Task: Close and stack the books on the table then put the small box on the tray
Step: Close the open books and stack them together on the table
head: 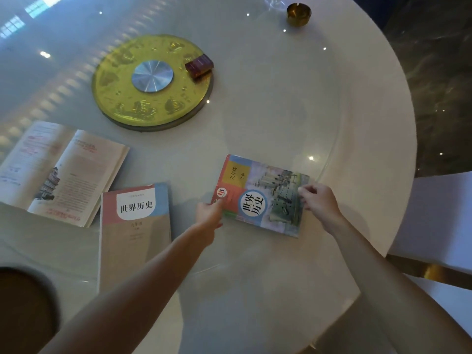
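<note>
Both hands, left hand (209, 209) and right hand (318, 200), pinch opposite edges of a closed history textbook (260, 195) flat on the tabletop (268, 98); a second closed book (135, 233) lies unstacked, a third (61, 169) open, the small box (199, 65) already on the gold tray (115, 98)

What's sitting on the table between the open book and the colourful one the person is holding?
In the head view, a closed book with a tan cover lies between the open book and the colourful book. The left hand also reaches in there.
</note>
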Action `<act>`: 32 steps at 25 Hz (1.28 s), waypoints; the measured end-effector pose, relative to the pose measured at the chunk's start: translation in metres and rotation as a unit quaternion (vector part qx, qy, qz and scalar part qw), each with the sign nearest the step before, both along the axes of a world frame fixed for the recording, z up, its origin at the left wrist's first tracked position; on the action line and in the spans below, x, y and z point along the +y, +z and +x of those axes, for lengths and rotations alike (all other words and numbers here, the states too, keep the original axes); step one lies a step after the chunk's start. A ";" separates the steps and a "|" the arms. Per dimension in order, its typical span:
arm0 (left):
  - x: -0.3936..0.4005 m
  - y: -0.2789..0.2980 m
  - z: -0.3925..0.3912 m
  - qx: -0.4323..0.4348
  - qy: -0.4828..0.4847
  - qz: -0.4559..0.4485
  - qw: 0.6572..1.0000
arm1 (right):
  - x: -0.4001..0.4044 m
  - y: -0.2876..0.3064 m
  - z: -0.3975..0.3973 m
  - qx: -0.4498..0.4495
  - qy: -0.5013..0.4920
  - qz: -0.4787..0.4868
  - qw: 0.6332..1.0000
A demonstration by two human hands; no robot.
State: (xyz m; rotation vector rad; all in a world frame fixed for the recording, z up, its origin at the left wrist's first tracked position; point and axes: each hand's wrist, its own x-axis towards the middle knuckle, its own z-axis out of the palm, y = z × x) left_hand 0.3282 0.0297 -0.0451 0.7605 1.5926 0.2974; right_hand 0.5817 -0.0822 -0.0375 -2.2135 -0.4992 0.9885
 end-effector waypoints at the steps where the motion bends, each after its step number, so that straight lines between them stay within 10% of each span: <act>1: -0.005 -0.002 0.001 0.001 0.027 -0.014 1.000 | 0.009 -0.004 0.001 -0.079 0.046 -0.017 0.996; 7: -0.026 0.011 0.011 -0.056 -0.024 -0.210 0.976 | 0.055 -0.016 0.000 -0.224 0.265 -0.107 0.932; 12: -0.030 0.005 0.015 -0.067 -0.001 -0.178 0.982 | 0.039 -0.015 -0.009 -0.296 0.276 -0.171 0.899; 23: -0.039 -0.003 -0.017 0.002 -0.094 -0.039 0.995 | -0.057 -0.010 -0.068 0.038 0.063 -0.148 0.986; 32: -0.018 0.028 -0.098 -0.034 -0.084 0.074 0.993 | -0.032 0.021 -0.136 0.181 0.076 -0.048 0.979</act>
